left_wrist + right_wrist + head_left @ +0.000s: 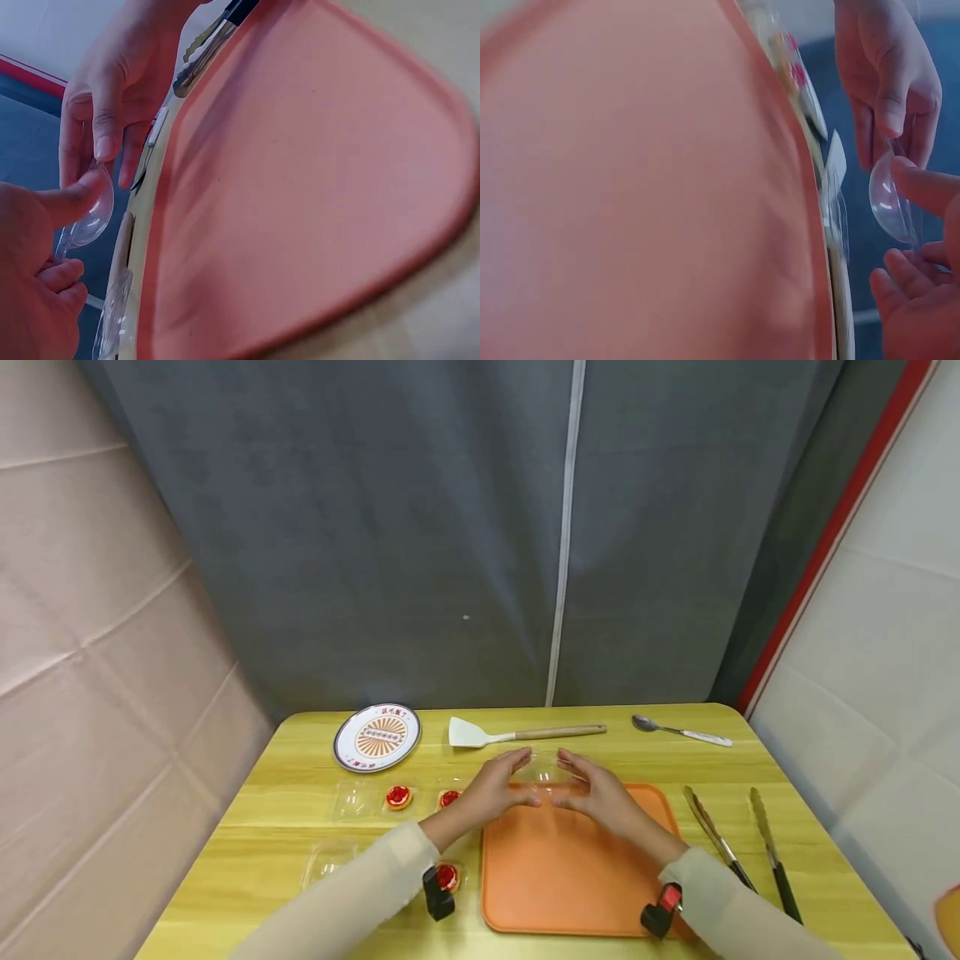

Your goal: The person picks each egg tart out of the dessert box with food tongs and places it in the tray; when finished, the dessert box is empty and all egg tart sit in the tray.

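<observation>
Between my two hands is a small clear plastic shell (pixel 97 214), shaped like a shallow dome with a flat rim. My left hand (pixel 491 789) pinches one side of its rim between thumb and fingers. On the opposite side my right hand (pixel 606 800) pinches it, thumb toward the camera. Both hands are above the far edge of an orange tray (pixel 577 877). In the right wrist view the shell (pixel 889 199) appears upright on edge, with the left hand (pixel 892 82) at its upper end and the right hand (pixel 922 289) at its lower end.
Left of the tray, red-topped tarts (pixel 398 797) sit in clear plastic boxes (pixel 356 799). Behind them lies a patterned plate (pixel 377 738). A white spatula (pixel 468 733) and a spoon (pixel 678 730) line the back. Tongs (pixel 718 839) spread at the right.
</observation>
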`<state>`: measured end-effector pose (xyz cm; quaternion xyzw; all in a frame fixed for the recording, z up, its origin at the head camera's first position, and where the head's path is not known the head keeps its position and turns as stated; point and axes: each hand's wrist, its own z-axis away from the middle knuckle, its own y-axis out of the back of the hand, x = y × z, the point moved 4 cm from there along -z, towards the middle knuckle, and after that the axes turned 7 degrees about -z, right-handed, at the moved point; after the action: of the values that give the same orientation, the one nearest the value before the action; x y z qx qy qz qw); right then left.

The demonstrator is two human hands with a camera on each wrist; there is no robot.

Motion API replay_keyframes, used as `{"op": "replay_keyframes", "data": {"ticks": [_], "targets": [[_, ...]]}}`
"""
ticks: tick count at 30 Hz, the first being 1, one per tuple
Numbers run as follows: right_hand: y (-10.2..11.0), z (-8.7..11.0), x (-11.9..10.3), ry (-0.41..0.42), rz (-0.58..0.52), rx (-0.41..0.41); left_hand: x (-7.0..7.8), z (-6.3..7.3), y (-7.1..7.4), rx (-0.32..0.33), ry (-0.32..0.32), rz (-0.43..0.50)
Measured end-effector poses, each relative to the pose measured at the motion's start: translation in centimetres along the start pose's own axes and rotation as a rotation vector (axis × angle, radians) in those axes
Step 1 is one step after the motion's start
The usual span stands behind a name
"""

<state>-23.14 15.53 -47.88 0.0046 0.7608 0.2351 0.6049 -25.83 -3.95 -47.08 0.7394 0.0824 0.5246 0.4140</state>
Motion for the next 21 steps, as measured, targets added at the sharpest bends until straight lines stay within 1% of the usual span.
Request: {"op": "replay_keyframes", "data": {"ticks": [3, 6, 9, 12, 14, 17, 21], "targets": [[1.9, -0.2, 1.3, -0.03, -0.021, -0.011, 0.6, -2.0, -1.1, 0.0, 0.026, -0.021], [3.6, -0.5, 2.4, -0.046, -0.026, -0.029, 1.1, -3.8, -2.3, 0.016, 0.029, -0.05], [5.2, -0.9, 3.5, -0.083, -0.011, -0.049, 1.4, -5.6, -3.5, 0.03, 0.044, -0.065], [6.4, -1.4, 4.4, -0.123, 0.015, -0.066, 1.5, -7.1, -4.7, 0.042, 0.073, -0.09], [7.2, -1.8, 4.9, -0.141, 0.047, -0.078, 1.5, -8.0, -5.4, 0.055, 0.098, -0.104], [8.0, -2.2, 5.5, -0.16, 0.094, -0.088, 1.4, -9.1, -6.4, 0.07, 0.137, -0.097], [8.7, -2.5, 6.2, -0.183, 0.132, -0.104, 1.3, -10.0, -7.6, 0.076, 0.187, -0.069]]}}
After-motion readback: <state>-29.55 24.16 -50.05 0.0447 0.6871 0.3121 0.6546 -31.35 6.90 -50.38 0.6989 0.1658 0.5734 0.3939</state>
